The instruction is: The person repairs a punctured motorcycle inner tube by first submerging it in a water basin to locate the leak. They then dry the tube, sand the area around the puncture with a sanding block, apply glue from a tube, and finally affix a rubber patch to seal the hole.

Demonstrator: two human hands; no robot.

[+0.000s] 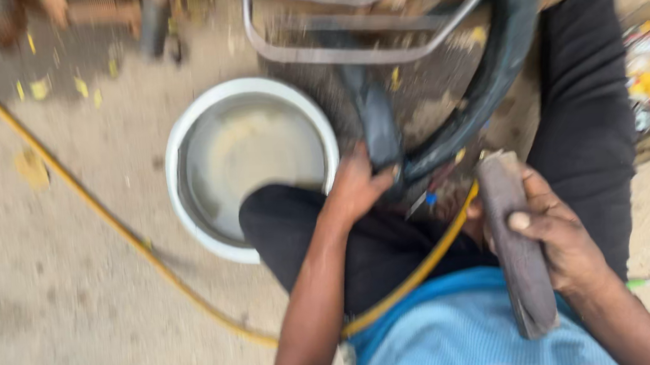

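Black inner tube [487, 77] in left hand [356, 188]

one basin [176, 152], one yellow hose [111, 218], one inner tube [487, 77]

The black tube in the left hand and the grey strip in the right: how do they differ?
The black tube is long, glossy and curves away in a wide arc; the grey strip is short, dull, flat and nearly straight. The left hand grips the tube at one end near the basin, while the right hand wraps the strip around its middle, over the lap. Both look like flexible rubber, though the picture is blurred.
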